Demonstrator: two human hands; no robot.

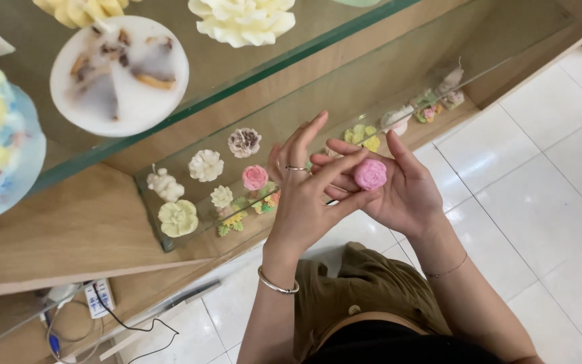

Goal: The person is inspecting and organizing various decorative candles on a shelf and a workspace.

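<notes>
One head-worn camera looks steeply down, close over the hands, facing glass shelves (170,222) and floor
</notes>
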